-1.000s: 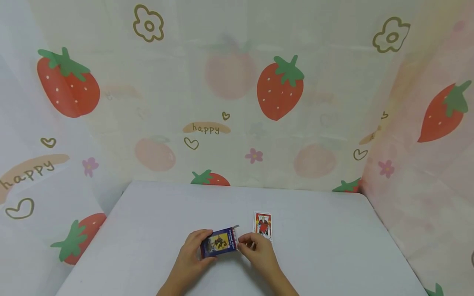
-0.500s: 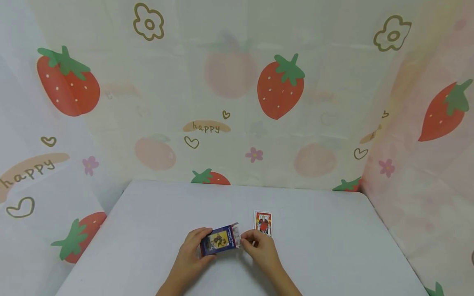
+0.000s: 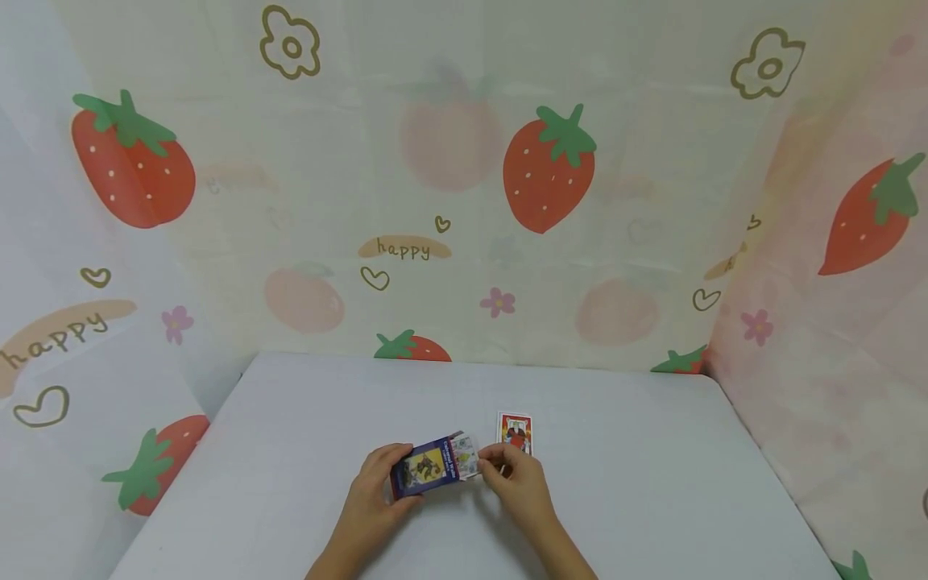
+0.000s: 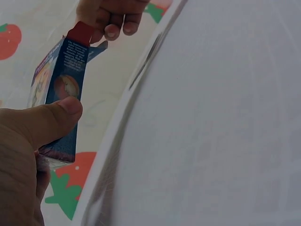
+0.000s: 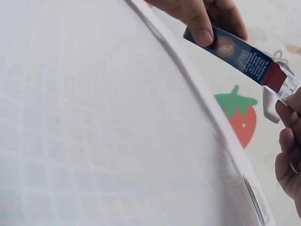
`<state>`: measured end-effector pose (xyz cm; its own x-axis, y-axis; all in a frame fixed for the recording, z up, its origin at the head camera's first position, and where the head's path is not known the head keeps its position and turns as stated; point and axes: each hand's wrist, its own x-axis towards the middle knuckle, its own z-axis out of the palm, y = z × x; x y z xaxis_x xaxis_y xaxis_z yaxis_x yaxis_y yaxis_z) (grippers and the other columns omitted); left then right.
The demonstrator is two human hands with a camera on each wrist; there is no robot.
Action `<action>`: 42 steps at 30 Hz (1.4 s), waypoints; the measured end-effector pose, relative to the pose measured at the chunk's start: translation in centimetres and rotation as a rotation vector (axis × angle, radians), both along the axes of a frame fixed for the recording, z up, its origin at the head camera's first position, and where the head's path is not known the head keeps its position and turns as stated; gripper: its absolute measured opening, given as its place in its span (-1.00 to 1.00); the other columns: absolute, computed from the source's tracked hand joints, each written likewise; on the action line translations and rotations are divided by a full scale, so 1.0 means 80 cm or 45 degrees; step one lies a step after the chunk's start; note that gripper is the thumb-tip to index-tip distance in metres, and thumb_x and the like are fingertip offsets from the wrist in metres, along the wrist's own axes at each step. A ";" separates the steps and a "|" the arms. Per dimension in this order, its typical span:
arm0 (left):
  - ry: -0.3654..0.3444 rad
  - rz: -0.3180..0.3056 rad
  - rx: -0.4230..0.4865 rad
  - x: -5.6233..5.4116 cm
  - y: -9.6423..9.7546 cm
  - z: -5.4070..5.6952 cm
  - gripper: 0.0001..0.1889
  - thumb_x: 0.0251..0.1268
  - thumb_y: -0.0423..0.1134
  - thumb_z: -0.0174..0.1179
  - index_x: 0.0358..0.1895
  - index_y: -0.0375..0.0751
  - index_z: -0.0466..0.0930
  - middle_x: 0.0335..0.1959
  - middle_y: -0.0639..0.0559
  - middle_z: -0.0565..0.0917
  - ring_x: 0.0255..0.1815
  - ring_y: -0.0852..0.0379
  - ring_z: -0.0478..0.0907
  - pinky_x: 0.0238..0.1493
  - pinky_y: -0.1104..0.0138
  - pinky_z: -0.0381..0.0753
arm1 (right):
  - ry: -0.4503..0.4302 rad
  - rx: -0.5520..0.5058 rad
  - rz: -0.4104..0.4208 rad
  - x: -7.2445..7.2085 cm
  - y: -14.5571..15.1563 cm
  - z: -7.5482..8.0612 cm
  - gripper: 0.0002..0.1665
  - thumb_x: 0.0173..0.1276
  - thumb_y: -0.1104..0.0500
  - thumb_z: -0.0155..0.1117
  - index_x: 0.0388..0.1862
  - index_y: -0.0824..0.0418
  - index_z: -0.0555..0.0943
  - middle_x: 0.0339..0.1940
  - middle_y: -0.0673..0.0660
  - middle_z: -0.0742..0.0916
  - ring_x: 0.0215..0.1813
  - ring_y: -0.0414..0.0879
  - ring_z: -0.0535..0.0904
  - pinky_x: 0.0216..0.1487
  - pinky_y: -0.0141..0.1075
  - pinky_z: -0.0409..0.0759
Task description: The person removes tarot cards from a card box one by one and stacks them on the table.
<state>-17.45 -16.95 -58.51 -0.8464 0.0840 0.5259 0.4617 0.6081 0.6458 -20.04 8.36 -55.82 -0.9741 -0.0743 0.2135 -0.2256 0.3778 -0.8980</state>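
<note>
In the head view, a dark blue card box [image 3: 423, 469] with a yellow picture is tilted above the table, gripped at its left end by my left hand [image 3: 368, 499]. Pale printed cards [image 3: 465, 457] stick partly out of its right end. My right hand [image 3: 520, 487] pinches the outer edge of these cards. The left wrist view shows my left thumb [image 4: 59, 120] pressed along the box's narrow side, its red flap [image 4: 81, 34] folded up. Just beyond my right hand lies a red-bordered card [image 3: 515, 431], its near part hidden. How many cards are pinched I cannot tell.
A white-covered table [image 3: 312, 411] lies under both hands. Behind it hangs a strawberry-print curtain [image 3: 464, 201], with similar fabric at the left and right sides. The table's near edge [image 5: 188, 84] crosses the right wrist view.
My right hand has shifted slightly right and away from me, drawing the cards further out of the box. My left hand has kept its grip with hardly any movement.
</note>
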 end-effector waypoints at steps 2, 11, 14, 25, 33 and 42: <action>0.007 0.003 -0.007 0.000 -0.001 -0.001 -0.08 -0.32 -0.34 0.71 0.32 -0.05 0.55 0.27 0.12 0.57 0.31 0.05 0.53 0.42 0.33 0.45 | 0.011 -0.001 0.000 0.000 0.001 0.000 -0.92 0.29 0.19 0.45 -0.24 0.09 0.73 -0.40 -0.09 0.75 -0.38 -0.23 0.54 -0.37 -0.45 0.54; -0.054 -0.007 0.019 -0.001 -0.001 0.000 -0.12 -0.26 -0.32 0.70 0.33 -0.10 0.54 0.28 0.11 0.56 0.34 0.07 0.51 0.42 0.15 0.47 | 0.084 -0.013 -0.020 -0.004 0.003 0.001 -0.89 0.28 0.26 0.45 -0.25 0.07 0.73 -0.42 -0.10 0.72 -0.39 -0.25 0.53 -0.39 -0.46 0.54; -0.052 -0.003 0.020 -0.002 -0.001 -0.001 -0.11 -0.27 -0.33 0.70 0.33 -0.12 0.54 0.28 0.13 0.55 0.34 0.07 0.51 0.43 0.22 0.45 | 0.120 -0.020 -0.023 -0.006 0.004 0.003 -0.87 0.27 0.28 0.46 -0.24 0.07 0.74 -0.42 -0.09 0.71 -0.38 -0.25 0.53 -0.38 -0.46 0.54; -0.047 0.025 0.011 0.000 -0.001 0.002 -0.11 -0.27 -0.32 0.70 0.32 -0.09 0.53 0.27 0.14 0.56 0.33 0.07 0.51 0.43 0.19 0.46 | 0.223 0.034 -0.020 -0.009 0.013 0.019 -0.85 0.28 0.27 0.48 -0.23 0.04 0.74 -0.38 -0.13 0.72 -0.35 -0.25 0.55 -0.33 -0.42 0.60; -0.072 0.018 0.046 -0.001 -0.002 0.002 -0.14 -0.22 -0.30 0.69 0.32 -0.06 0.52 0.27 0.18 0.54 0.35 0.12 0.48 0.46 0.57 0.23 | 0.259 0.044 -0.041 -0.014 0.023 0.024 -0.84 0.28 0.29 0.48 -0.23 0.04 0.75 -0.38 -0.14 0.70 -0.33 -0.23 0.55 -0.33 -0.43 0.58; -0.033 -0.003 0.061 -0.002 -0.003 0.001 -0.12 -0.24 -0.34 0.69 0.32 -0.02 0.51 0.26 0.16 0.55 0.33 0.09 0.49 0.43 0.70 0.14 | 0.379 0.023 -0.042 -0.018 0.036 0.031 -0.82 0.23 0.34 0.50 -0.25 0.08 0.76 -0.41 -0.12 0.70 -0.35 -0.26 0.53 -0.37 -0.43 0.57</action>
<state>-17.65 -17.20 -58.43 -0.8594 0.0617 0.5076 0.4462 0.5752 0.6856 -21.48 11.28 -53.32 -0.8709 -0.0503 0.4889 -0.4653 0.4048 -0.7872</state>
